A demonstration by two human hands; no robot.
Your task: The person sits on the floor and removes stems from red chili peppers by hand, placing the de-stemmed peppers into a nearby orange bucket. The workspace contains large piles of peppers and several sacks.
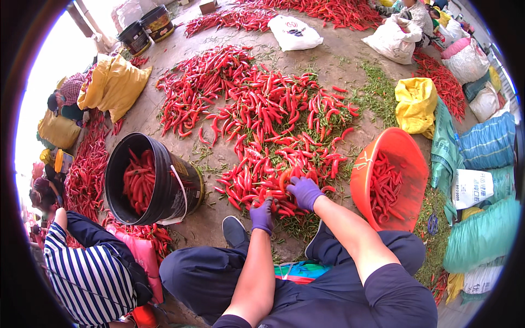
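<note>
My left hand (pixel 262 215), in a purple glove, is at the near edge of a heap of red chili peppers (pixel 266 102), its fingertips among the peppers. Whether it grips one cannot be made out. My right hand (pixel 304 192), gloved the same way, reaches into the heap a little farther right, its fingers on or beside an orange-red pepper (pixel 284 179). Green stems lie mixed through the heap. To the left a black bucket (pixel 110 180) with a white handle leans towards its open mouth, with peppers inside. On the right stands a red plastic tub (pixel 414 176), also holding peppers.
A person in a striped shirt (pixel 88 283) sits close at the left. A yellow sack (pixel 115 88) and more workers are farther left. Teal and blue sacks (pixel 484 229) line the right side. A white sack (pixel 293 35) with scissors on it lies beyond the heap.
</note>
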